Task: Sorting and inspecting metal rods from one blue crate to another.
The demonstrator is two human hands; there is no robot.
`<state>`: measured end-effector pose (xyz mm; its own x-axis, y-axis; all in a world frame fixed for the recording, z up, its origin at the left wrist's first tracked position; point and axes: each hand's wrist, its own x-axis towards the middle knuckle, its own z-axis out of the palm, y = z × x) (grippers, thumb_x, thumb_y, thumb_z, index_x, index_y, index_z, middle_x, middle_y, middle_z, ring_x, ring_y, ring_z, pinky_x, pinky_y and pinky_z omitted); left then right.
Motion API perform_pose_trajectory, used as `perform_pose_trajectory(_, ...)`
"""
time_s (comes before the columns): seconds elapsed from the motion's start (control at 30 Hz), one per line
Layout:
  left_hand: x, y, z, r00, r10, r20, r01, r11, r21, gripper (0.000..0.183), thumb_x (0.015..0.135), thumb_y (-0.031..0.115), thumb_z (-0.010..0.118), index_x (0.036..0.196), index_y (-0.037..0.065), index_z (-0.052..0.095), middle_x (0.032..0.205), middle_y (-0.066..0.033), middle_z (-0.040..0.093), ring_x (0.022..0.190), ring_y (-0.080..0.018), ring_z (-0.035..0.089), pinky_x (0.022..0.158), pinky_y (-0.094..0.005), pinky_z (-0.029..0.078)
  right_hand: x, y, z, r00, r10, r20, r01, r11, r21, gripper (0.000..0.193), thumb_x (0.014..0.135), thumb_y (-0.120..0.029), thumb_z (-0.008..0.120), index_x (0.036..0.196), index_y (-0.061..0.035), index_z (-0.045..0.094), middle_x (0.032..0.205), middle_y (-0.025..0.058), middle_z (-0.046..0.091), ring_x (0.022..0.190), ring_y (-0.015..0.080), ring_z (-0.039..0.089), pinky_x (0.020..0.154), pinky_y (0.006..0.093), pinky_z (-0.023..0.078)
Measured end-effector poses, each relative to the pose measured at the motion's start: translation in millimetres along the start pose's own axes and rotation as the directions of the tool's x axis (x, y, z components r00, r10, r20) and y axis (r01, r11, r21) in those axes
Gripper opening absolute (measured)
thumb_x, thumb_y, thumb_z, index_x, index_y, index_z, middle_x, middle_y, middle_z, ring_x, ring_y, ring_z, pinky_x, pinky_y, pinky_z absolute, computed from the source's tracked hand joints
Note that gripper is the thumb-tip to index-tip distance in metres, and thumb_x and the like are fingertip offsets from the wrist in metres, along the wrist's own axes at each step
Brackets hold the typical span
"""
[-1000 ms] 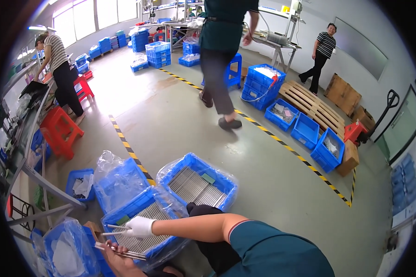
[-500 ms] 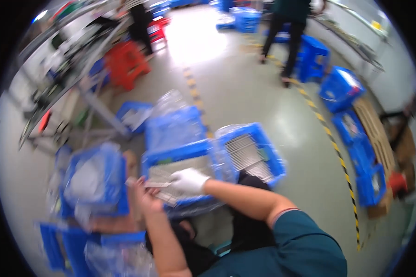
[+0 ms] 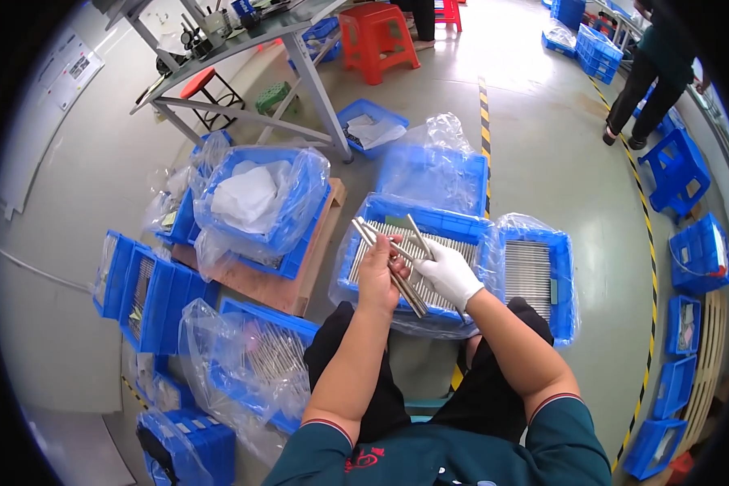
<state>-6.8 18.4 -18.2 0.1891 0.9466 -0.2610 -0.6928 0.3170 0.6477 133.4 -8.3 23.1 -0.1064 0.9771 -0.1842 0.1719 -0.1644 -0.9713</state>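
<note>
My bare left hand (image 3: 378, 275) is closed around several metal rods (image 3: 413, 298), which lie slantwise across its fingers. In a white glove, my right hand (image 3: 449, 275) grips a slim metal rod (image 3: 417, 232) that points up and away from me. Both hands are close together above a blue crate (image 3: 439, 216) lined with clear plastic. Rows of similar rods (image 3: 464, 249) lie in that crate. A second blue crate (image 3: 564, 283) of rods stands just to its right.
Left of me, a plastic-wrapped blue crate (image 3: 306, 212) stands on a wooden pallet (image 3: 304, 292). Another rod-filled crate (image 3: 292, 324) lies near my left knee. A workbench (image 3: 255, 36) and red stool (image 3: 373, 40) are at the far left. A person (image 3: 656, 65) stands at the far right.
My view has swung left and steadied, so the scene sits further right. Both hands remain over the same crate, and the rods now show clearly.
</note>
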Motion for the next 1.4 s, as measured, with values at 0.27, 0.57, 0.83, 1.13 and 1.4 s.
perform_pose_trajectory(0.27, -7, -7, 14, 0.998, -0.069, 0.014, 0.066, 0.987, 0.148, 0.037, 0.092, 0.037, 0.054, 0.102, 0.003, 0.06, 0.068, 0.0027, 0.048, 0.052, -0.0075, 0.041, 0.046, -0.022, 0.035, 0, -6, -10, 0.987, 0.154, 0.054, -0.163, 0.956, 0.244, 0.039, 0.086, -0.011, 0.05, 0.124, -0.0059, 0.052, 0.071, 0.0027, 0.06, 0.058, 0.0081, 0.056, 0.051, 0.0222, 0.042)
perform_pose_trajectory(0.57, -14, -25, 19, 0.996, -0.079, 0.033, 0.067, 0.961, 0.27, 0.031, 0.093, 0.034, 0.053, 0.09, 0.004, 0.061, 0.066, 0.0021, 0.053, 0.05, -0.0058, 0.044, 0.044, -0.0203, 0.036, 4, -3, -5, 0.99, 0.126, -0.057, -0.104, 0.951, 0.291, 0.046, 0.088, -0.01, 0.051, 0.132, -0.0015, 0.042, 0.067, 0.0013, 0.054, 0.048, 0.005, 0.044, 0.042, 0.0202, 0.033)
perform_pose_trajectory(0.83, -11, -13, 15, 0.992, -0.118, 0.037, 0.104, 0.961, 0.255, 0.033, 0.092, 0.037, 0.053, 0.077, 0.008, 0.055, 0.058, 0.0042, 0.04, 0.049, -0.0054, 0.037, 0.045, -0.0212, 0.035, 19, 2, -36, 0.991, 0.094, -0.098, -0.084, 0.991, 0.101, 0.029, 0.09, -0.029, 0.054, 0.094, -0.0016, 0.062, 0.056, -0.0034, 0.047, 0.044, 0.0065, 0.041, 0.04, 0.0222, 0.029)
perform_pose_trajectory(1.13, -18, -23, 17, 0.904, -0.406, 0.137, 0.358, 0.891, 0.28, 0.032, 0.09, 0.039, 0.055, 0.077, 0.011, 0.055, 0.063, 0.0026, 0.048, 0.052, -0.0092, 0.044, 0.048, -0.0242, 0.038, 21, -6, -24, 0.958, 0.286, -0.01, -0.26, 0.885, 0.385, 0.027, 0.087, -0.034, 0.06, 0.077, -0.0088, 0.056, 0.057, -0.0017, 0.047, 0.044, 0.0078, 0.041, 0.04, 0.0222, 0.028)
perform_pose_trajectory(1.4, -27, -17, 13, 0.792, -0.508, 0.339, 0.474, 0.861, 0.183, 0.033, 0.092, 0.036, 0.053, 0.078, 0.007, 0.056, 0.079, -0.0033, 0.055, 0.057, -0.0112, 0.046, 0.051, -0.0261, 0.041, 57, 30, -114, 0.922, 0.234, -0.309, 0.007, 0.788, 0.616, 0.033, 0.086, -0.036, 0.058, 0.065, -0.0125, 0.049, 0.048, -0.0027, 0.037, 0.036, 0.0097, 0.033, 0.035, 0.0244, 0.024)
